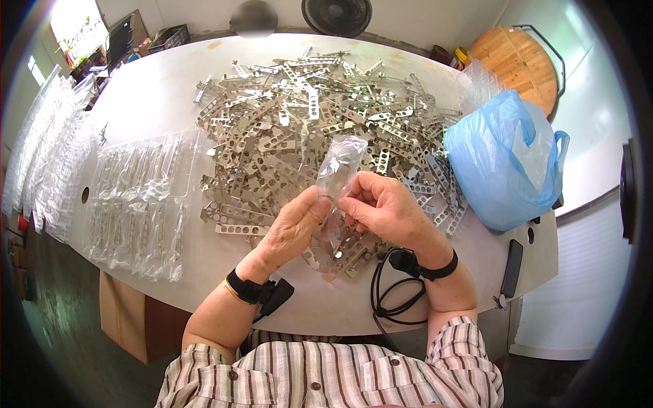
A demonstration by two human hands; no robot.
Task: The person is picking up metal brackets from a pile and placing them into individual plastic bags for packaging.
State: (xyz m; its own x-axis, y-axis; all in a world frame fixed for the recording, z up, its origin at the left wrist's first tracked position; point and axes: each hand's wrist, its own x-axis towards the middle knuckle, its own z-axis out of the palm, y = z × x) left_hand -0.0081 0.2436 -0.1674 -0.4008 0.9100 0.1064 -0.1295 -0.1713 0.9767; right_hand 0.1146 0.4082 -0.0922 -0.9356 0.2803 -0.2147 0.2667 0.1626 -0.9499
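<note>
Between both hands, over the near part of a metal pile, a small clear plastic bag (342, 163) stands up, its far end toward the pile. My left hand (298, 221) pinches its near end between thumb and fingers. From the other side, my right hand (389, 209) has its thumb and curled fingers closed on the bag's near right edge. Whether a metal piece lies inside the bag I cannot tell through the glare. Flat silvery metal strips with round holes (272, 146) are heaped across the middle of the table, beneath and beyond my hands.
A clear plastic tray (136, 204) with rows of bagged pieces lies left on the white table (235, 289). Stacked clear trays (51, 149) stand far left. At right are a blue plastic bag (500, 160) and a black oblong object (512, 268). A coiled black cable (381, 309) lies near me.
</note>
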